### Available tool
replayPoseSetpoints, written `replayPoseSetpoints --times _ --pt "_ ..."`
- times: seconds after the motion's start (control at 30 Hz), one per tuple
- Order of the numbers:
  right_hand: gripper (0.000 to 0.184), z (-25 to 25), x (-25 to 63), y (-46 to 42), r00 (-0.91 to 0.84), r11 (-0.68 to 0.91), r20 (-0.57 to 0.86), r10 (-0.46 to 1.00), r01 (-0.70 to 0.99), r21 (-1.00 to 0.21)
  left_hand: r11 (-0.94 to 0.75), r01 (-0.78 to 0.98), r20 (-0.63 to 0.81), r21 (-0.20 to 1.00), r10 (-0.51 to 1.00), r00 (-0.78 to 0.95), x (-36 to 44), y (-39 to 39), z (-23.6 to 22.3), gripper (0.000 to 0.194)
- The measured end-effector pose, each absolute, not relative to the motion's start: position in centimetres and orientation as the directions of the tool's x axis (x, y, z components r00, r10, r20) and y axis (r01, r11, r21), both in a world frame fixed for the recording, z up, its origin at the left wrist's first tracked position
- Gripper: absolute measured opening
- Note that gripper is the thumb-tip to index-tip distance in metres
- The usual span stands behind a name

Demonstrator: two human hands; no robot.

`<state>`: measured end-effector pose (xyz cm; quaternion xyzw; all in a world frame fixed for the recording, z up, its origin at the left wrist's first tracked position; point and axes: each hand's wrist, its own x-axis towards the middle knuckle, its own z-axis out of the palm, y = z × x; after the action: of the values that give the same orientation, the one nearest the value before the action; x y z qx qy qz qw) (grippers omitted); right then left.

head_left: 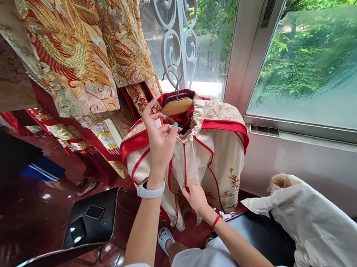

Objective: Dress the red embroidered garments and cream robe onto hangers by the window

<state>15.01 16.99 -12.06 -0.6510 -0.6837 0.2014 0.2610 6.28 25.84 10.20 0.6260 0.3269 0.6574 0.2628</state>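
Note:
In the head view, a cream embroidered garment (219, 158) with red trim hangs in front of me on a wooden hanger (178, 106). Its upper edge is gathered, and a thin white cord hangs down its front. My left hand (161, 138) is at the gathered opening, thumb and some fingers pinched at the edge, index finger raised. The exact bit between the fingertips is hard to see. Lower down, my right hand (197, 199) closes on the front of the garment, beside a red-piped edge.
Gold-and-red embroidered robes (70, 51) hang at the left. A black chair (93, 217) carries two dark devices. At right are a window, a phone (264, 131) on its sill, and a white cloth-covered bundle (320, 214). Another person's legs show at far left.

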Motion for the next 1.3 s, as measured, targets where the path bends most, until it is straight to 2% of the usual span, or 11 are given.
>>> replayPoseSetpoints --times 0.23,0.43,0.57,0.63,0.7,0.8,0.9,1.0,1.17,1.23,1.3 --pt "0.016 -9.3 15.3 15.1 -0.058 0.083 0.062 0.996 0.830 -0.552 -0.525 -0.105 0.529 0.845 0.849 0.007 6.2 29.7 13.4 0.044" --pt "0.023 -5.4 17.9 14.8 -0.143 0.068 -0.067 0.987 0.766 -0.640 -0.666 0.146 0.654 0.732 0.746 0.123 7.5 25.7 12.7 0.035" --pt "0.032 2.3 21.5 16.8 -0.032 0.209 0.217 0.976 0.433 -0.877 -0.586 0.282 0.636 0.759 0.760 -0.135 8.6 21.9 6.3 0.020" --pt "0.034 6.8 21.9 19.1 0.007 0.367 0.398 0.918 0.371 -0.853 -0.554 0.289 0.617 0.781 0.756 -0.217 9.3 21.2 3.8 0.013" --pt "0.033 10.3 21.3 22.4 -0.130 0.474 0.463 0.877 0.400 -0.785 -0.581 0.309 0.645 0.753 0.743 -0.176 9.5 21.2 2.7 0.011" --pt "0.036 12.6 19.8 27.8 -0.471 0.524 0.293 0.832 0.496 -0.692 -0.682 0.377 0.736 0.627 0.677 0.000 8.0 21.6 3.7 0.011" --pt "0.032 12.1 19.4 31.0 -0.654 0.550 0.185 0.733 0.412 -0.726 -0.645 0.509 0.779 0.570 0.621 -0.084 4.7 22.2 6.7 0.014" --pt "0.026 11.1 20.0 31.4 -0.719 0.459 0.182 0.671 0.211 -0.863 -0.449 0.675 0.717 0.585 0.675 -0.173 2.5 23.6 10.1 0.021" --pt "0.022 11.1 20.8 31.1 -0.821 0.247 0.059 0.569 0.102 -0.964 -0.176 0.896 0.506 0.408 0.861 -0.061 3.3 26.7 13.3 0.044" --pt "0.019 11.2 20.7 31.3 -0.822 0.198 0.007 0.569 0.129 -0.972 -0.167 0.901 0.470 0.401 0.882 -0.046 3.5 27.2 13.3 0.041" --pt "0.017 10.9 20.1 31.5 -0.758 0.192 0.021 0.652 0.137 -0.972 -0.266 0.815 0.473 0.516 0.881 -0.012 3.1 27.4 12.6 0.036"
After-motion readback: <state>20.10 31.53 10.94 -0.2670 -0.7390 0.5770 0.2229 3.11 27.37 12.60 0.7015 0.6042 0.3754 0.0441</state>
